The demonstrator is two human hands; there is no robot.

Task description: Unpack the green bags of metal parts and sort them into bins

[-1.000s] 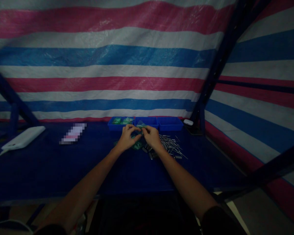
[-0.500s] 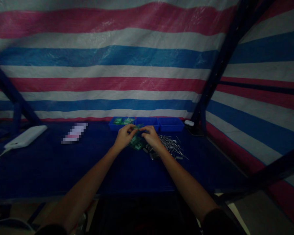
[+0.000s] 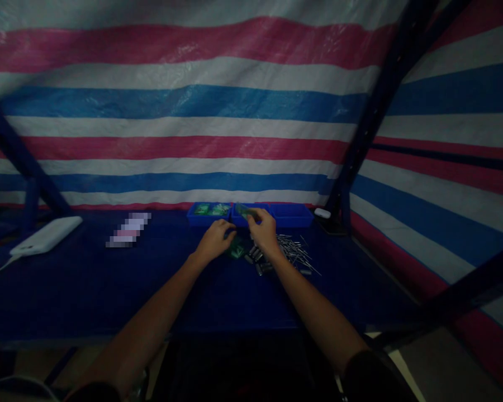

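Observation:
My right hand [image 3: 263,233] is closed in a pinch on a small green part [image 3: 246,212], held just above the middle blue bin [image 3: 251,212]. My left hand [image 3: 215,240] rests curled on the blue table, its fingertips at a small heap of green parts [image 3: 237,248]. What, if anything, is inside those left fingers is hidden. Several short metal cylinders [image 3: 257,259] lie just under my right wrist. A scatter of thin metal pins [image 3: 295,252] spreads to the right of that hand.
Three blue bins stand in a row at the table's back; the left bin [image 3: 208,211] holds green parts, the right bin [image 3: 291,215] looks empty. A white device [image 3: 48,235] with a cable lies far left, a blurred flat item [image 3: 128,229] beside it. Dark shelf posts [image 3: 360,145] rise at right.
My hands have come apart. The right hand rose and moved back toward the middle bin with a green part; the left hand dropped onto the heap of green parts.

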